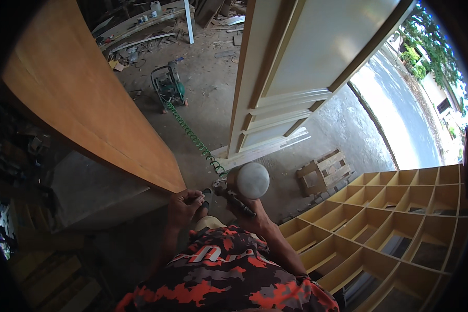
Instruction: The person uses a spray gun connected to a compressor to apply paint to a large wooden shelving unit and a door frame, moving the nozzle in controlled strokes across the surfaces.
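Observation:
My right hand is wrapped round the dark handle of a spray gun, in front of my waist. A round cup with a pale grey top is on the gun. Near the gun ends a coiled green air hose, which runs back to a green air compressor on the floor. My left hand is closed, its fingertips pressed together beside the lower corner of an orange-brown wooden panel. Whatever those fingers hold, if anything, is too small to make out.
A pale panelled door stands upright ahead, on boards on the floor. Beyond its right side lies a wooden crate. A large wooden grid frame fills the lower right. Far left, a cluttered bench has scraps around it.

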`<state>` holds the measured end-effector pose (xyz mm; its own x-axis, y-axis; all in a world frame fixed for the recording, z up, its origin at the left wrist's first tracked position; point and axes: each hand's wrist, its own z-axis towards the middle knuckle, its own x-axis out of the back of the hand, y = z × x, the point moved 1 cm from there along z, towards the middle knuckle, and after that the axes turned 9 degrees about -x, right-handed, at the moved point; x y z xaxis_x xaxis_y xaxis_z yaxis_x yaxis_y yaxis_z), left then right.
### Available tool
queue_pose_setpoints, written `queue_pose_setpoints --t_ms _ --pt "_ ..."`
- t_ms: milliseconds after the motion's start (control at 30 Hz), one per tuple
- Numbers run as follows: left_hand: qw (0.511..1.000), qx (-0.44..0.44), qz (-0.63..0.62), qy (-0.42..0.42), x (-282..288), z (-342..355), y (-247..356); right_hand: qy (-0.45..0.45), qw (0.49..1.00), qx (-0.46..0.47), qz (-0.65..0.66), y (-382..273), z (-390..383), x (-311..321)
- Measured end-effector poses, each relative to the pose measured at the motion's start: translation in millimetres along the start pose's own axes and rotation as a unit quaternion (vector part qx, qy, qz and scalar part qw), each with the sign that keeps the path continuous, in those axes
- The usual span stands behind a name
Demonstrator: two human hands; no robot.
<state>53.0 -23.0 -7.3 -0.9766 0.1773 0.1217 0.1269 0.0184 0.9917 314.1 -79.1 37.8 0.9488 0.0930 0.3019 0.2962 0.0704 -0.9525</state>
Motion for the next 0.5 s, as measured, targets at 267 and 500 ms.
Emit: queue_pose_setpoints --t_ms 267,500 --pt "0.999 0.004 0.042 -0.024 12 -11 -17 0.183 0.979 -0.082 0.040 24 13 12" --pt "0.999 0.006 0.033 -0.028 21 -15 -28 0.265 0.957 -0.119 0.012 29 33 37"
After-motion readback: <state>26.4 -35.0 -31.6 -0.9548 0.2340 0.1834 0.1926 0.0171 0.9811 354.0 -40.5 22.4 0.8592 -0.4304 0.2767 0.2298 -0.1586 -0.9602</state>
